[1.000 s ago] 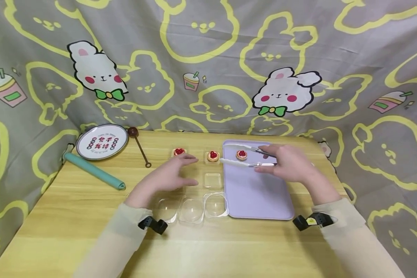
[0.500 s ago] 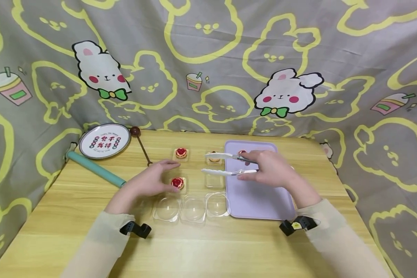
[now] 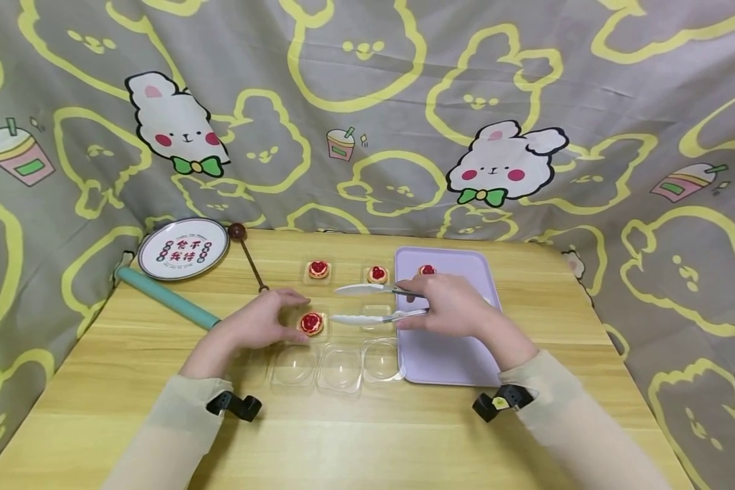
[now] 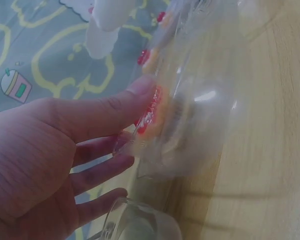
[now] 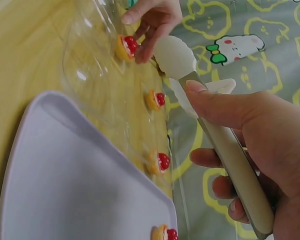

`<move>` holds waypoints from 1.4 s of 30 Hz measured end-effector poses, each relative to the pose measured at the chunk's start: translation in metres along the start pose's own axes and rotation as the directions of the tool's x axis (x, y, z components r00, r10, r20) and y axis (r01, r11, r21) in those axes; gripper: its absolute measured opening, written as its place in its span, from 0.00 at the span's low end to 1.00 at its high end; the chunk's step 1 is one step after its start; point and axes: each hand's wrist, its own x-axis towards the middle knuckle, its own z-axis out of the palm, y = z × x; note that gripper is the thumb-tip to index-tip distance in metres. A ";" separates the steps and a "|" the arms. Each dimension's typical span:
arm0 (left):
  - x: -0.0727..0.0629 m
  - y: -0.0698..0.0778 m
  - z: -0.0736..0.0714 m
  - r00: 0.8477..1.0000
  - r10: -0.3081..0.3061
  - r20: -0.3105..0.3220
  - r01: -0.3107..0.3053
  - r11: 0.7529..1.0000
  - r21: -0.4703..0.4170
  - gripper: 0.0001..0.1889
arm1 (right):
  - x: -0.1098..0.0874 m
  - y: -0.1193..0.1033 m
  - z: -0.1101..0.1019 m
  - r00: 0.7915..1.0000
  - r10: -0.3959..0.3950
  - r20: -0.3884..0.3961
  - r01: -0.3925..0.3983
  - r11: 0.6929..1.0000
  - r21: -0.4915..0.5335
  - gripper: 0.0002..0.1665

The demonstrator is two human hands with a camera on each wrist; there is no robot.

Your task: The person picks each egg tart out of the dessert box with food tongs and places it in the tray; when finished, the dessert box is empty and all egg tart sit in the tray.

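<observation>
Right grip [image 3: 453, 305] holds tongs [image 3: 360, 318], tips apart; left grip [image 3: 258, 320] curves by nearest tart [image 3: 311, 328], contact unclear. Best squeeze gently, sparing red topping [image 3: 310, 319].

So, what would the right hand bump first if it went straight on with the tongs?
Probably the tongs would meet the red-topped tart by the left hand; height is unclear, so maybe that hand first.

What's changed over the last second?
The right hand moved left and slightly nearer the person, carrying the tongs from around the tray tart toward the front-left tart. The left hand shifted left; that tart now shows. Plate, green rod and tray stayed put.
</observation>
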 end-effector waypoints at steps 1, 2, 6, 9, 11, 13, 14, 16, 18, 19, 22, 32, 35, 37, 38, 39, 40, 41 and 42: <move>0.000 0.000 0.000 1.000 -0.002 0.002 0.002 1.000 -0.003 0.42 | 0.003 -0.002 0.001 1.000 0.000 0.005 0.000 1.000 -0.002 0.43; -0.001 -0.001 0.000 1.000 -0.003 0.004 0.003 1.000 -0.003 0.41 | 0.005 -0.004 0.002 1.000 0.001 0.011 -0.001 1.000 -0.005 0.43; -0.001 -0.002 0.001 1.000 -0.001 0.012 0.001 1.000 0.001 0.40 | 0.015 -0.011 0.006 0.999 0.009 0.043 -0.008 1.000 -0.016 0.44; -0.001 -0.002 0.002 1.000 0.001 0.013 -0.001 1.000 0.014 0.40 | 0.024 -0.017 0.008 0.998 0.002 0.060 0.001 0.999 -0.040 0.45; -0.001 -0.003 0.003 1.000 0.000 0.013 -0.001 1.000 0.020 0.40 | 0.029 -0.022 0.009 0.997 -0.006 0.074 0.010 0.998 -0.060 0.44; 0.000 -0.003 0.004 1.000 0.003 0.012 -0.003 1.000 0.018 0.40 | 0.034 -0.027 0.009 0.996 -0.013 0.093 0.020 0.997 -0.080 0.44; 0.000 -0.004 0.004 1.000 -0.001 0.013 0.001 1.000 0.014 0.40 | 0.037 -0.029 0.009 0.994 -0.016 0.104 0.025 0.996 -0.086 0.43; 0.001 -0.004 0.004 1.000 -0.009 0.012 0.009 1.000 0.006 0.40 | 0.043 -0.035 0.009 0.991 -0.021 0.132 0.034 0.995 -0.098 0.42; 0.001 -0.004 0.005 1.000 -0.016 0.011 0.016 1.000 -0.001 0.41 | 0.048 -0.040 0.008 0.987 -0.024 0.156 0.042 0.993 -0.112 0.40; 0.001 -0.004 0.005 1.000 -0.025 0.010 0.025 1.000 -0.006 0.41 | 0.051 -0.042 0.008 0.986 -0.026 0.166 0.047 0.991 -0.125 0.38; 0.000 -0.003 0.006 1.000 -0.028 0.010 0.028 1.000 -0.002 0.42 | 0.057 -0.049 0.007 0.983 -0.025 0.184 0.060 0.980 -0.187 0.31; 0.002 -0.003 0.005 0.999 -0.045 0.009 0.045 0.999 -0.022 0.42 | 0.066 -0.073 0.000 0.982 -0.054 0.182 0.120 0.919 -0.375 0.25; 0.003 -0.003 0.005 0.999 -0.044 0.007 0.044 0.999 -0.022 0.42 | 0.067 -0.072 0.003 0.983 -0.057 0.176 0.122 0.916 -0.381 0.25; 0.003 -0.004 0.006 0.999 -0.048 0.006 0.048 0.999 -0.020 0.42 | 0.068 -0.070 0.005 0.983 -0.065 0.174 0.126 0.921 -0.368 0.26; 0.002 -0.004 0.006 0.999 -0.048 0.005 0.048 0.999 -0.018 0.42 | 0.068 -0.069 0.007 0.983 -0.069 0.172 0.128 0.924 -0.360 0.26; 0.002 -0.004 0.006 0.999 -0.041 0.003 0.041 0.999 -0.010 0.41 | 0.068 -0.067 0.008 0.982 -0.076 0.171 0.132 0.928 -0.350 0.27; 0.001 -0.004 0.006 0.999 -0.041 0.001 0.041 0.999 -0.008 0.41 | 0.068 -0.066 0.009 0.982 -0.082 0.169 0.136 0.931 -0.339 0.27; 0.001 -0.005 0.006 0.999 -0.035 -0.001 0.035 0.999 -0.004 0.41 | 0.068 -0.065 0.010 0.982 -0.089 0.168 0.140 0.934 -0.328 0.27; 0.001 -0.005 0.006 0.999 -0.036 -0.002 0.036 0.999 -0.003 0.41 | 0.067 -0.064 0.011 0.982 -0.094 0.166 0.144 0.936 -0.321 0.27</move>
